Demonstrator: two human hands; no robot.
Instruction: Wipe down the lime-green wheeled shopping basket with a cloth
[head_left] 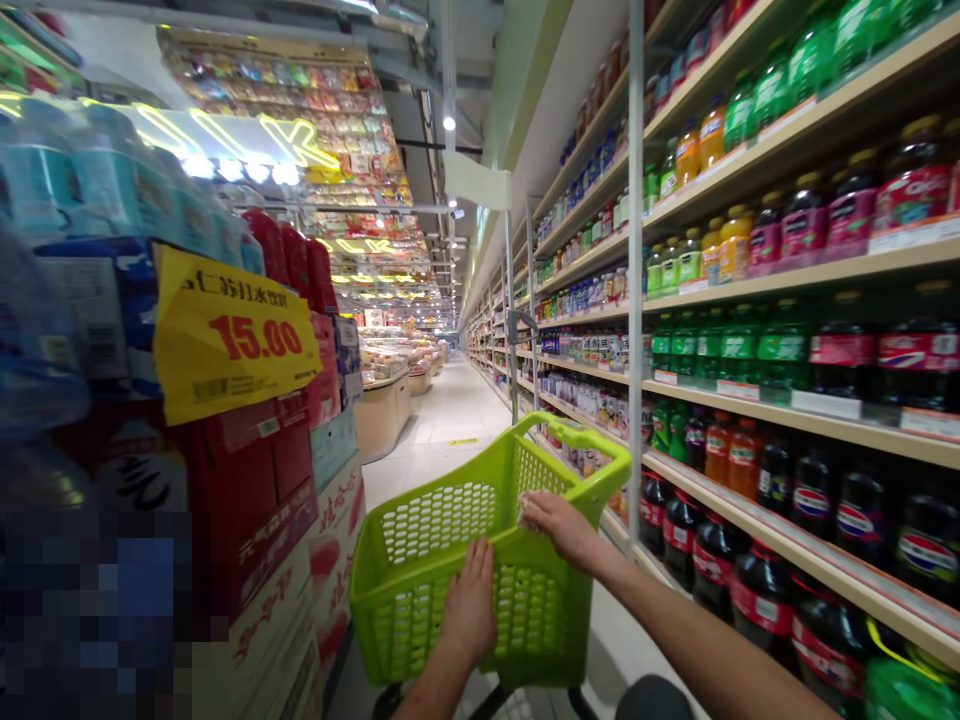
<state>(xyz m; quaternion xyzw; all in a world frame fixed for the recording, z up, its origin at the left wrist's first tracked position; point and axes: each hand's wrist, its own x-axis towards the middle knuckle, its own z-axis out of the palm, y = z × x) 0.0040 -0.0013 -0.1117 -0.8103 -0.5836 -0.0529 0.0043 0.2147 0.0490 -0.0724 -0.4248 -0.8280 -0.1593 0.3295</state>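
Observation:
A lime-green plastic shopping basket (pixel 420 560) stands tilted in front of me in a supermarket aisle. My left hand (pixel 469 605) lies flat on the basket's near wall, fingers stretched upward and together. My right hand (pixel 559 528) reaches into the basket over its right side, fingers curled around a small pale thing (pixel 527 508) that I cannot make out. No goods show through the mesh.
Shelves of soft-drink bottles (pixel 787 350) line the right side. On the left rises a stack of red cartons (pixel 255 470) and bottled water with a yellow 15.00 price sign (pixel 229 340). The pale tiled aisle floor (pixel 442 430) runs ahead between them.

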